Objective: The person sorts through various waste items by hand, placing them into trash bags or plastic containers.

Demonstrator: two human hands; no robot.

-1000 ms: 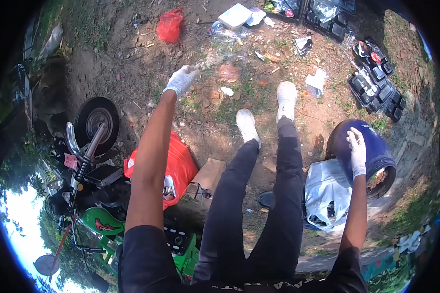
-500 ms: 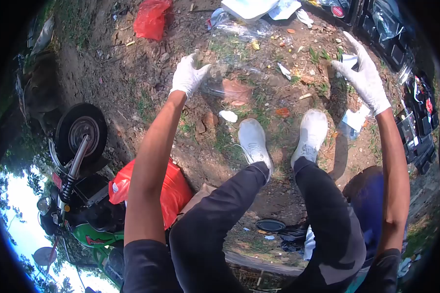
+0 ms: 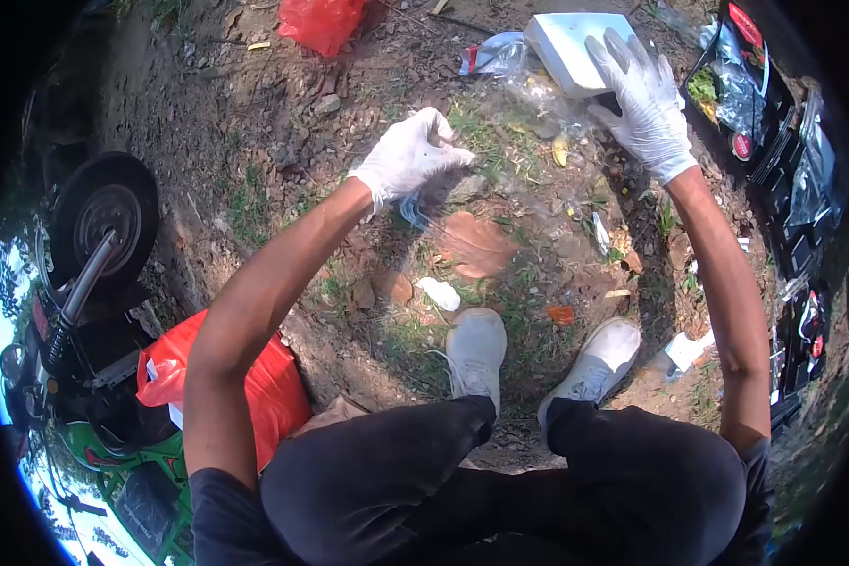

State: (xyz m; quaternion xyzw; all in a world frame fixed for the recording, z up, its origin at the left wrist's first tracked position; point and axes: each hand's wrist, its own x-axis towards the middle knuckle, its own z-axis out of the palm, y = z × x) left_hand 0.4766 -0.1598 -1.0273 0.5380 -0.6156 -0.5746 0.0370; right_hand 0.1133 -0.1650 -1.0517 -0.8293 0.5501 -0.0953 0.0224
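My left hand [image 3: 415, 156], in a white glove, is closed in a pinch above the ground. Thin clear plastic [image 3: 412, 212] shows just below its palm and seems to be in its grip. A large brown leaf [image 3: 476, 245] lies below that hand. My right hand [image 3: 643, 108], also gloved, is spread open with its fingers over the right side of a white box [image 3: 561, 47]. Crumpled clear plastic [image 3: 538, 99] lies beside the box, and a yellow scrap [image 3: 560, 151] is on the ground between my hands.
A red bag [image 3: 321, 24] lies at the top, and a full red bag [image 3: 274, 382] stands at left by a motorcycle [image 3: 113, 217]. Black trays with wrappers [image 3: 774, 123] line the right edge. My shoes [image 3: 476, 354] rest on dirt strewn with leaves and paper scraps.
My left hand has moved right and closed into a pinch. My right hand has moved up and left onto the white box. The view has shifted, with my knees now bent more across the bottom.
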